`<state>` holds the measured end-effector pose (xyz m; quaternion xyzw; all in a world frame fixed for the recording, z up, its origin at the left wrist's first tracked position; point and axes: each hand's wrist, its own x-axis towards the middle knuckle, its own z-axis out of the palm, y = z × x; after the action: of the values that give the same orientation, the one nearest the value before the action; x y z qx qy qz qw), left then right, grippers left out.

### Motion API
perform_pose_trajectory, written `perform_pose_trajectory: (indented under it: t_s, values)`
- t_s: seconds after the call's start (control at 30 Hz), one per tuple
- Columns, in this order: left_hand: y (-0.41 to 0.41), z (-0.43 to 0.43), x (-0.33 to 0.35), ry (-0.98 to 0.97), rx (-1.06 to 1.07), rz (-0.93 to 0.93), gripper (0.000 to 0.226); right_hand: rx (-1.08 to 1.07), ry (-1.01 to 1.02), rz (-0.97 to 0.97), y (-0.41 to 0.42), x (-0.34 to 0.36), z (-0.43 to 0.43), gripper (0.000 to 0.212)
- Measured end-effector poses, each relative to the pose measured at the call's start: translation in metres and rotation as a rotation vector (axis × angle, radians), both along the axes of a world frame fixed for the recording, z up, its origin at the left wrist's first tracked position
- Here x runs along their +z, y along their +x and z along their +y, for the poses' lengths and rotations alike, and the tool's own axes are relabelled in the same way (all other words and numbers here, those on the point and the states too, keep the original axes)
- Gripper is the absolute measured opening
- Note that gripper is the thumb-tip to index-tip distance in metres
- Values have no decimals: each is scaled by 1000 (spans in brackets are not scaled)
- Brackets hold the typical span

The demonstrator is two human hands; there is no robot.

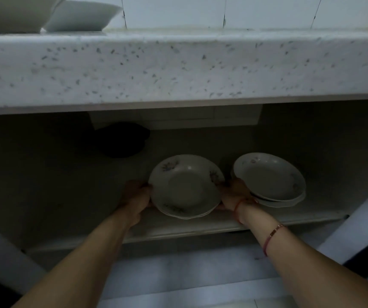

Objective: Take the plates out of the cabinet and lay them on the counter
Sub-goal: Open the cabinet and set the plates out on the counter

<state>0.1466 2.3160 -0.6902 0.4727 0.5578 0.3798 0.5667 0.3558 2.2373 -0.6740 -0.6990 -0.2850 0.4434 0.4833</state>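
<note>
Both hands are on the near stack of plates (186, 185) on the cabinet shelf (178, 225): left hand (135, 200) clamped on its 9 o'clock rim, right hand (234, 194) on the 3 o'clock rim. It looks like 2 plates, hard to tell in this gloom. I'd lift level and clear the counter (178, 70) edge overhead at 12. A second stack (269, 177) sits at 3 o'clock, and white bowls (45, 14) crowd the counter's left end.

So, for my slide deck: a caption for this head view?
Both hands, left and right, grip a floral plate stack inside the cabinet; another stack waits alongside.
</note>
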Motion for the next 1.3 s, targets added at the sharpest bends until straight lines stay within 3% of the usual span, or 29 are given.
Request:
perform_pose_trajectory:
  t_s: [0.3, 0.47, 0.63, 0.8, 1.3]
  values:
    - [-10, -49, 46, -188, 13, -40, 22, 18, -85, -82, -8, 33, -39, 27]
    - [-24, -100, 72, -271, 45, -1, 24, -19, -222, 76, -16, 52, -79, 22]
    - [-40, -153, 103, -380, 21, 57, 30, 83, -393, -222, -24, 76, -131, 28]
    - [-56, -204, 143, -486, -13, 115, 33, 18, -487, -36, -40, 114, -189, 28]
    - [-92, -320, 324, -571, -121, 205, 34, 54, -639, 77, -70, 300, -302, 19]
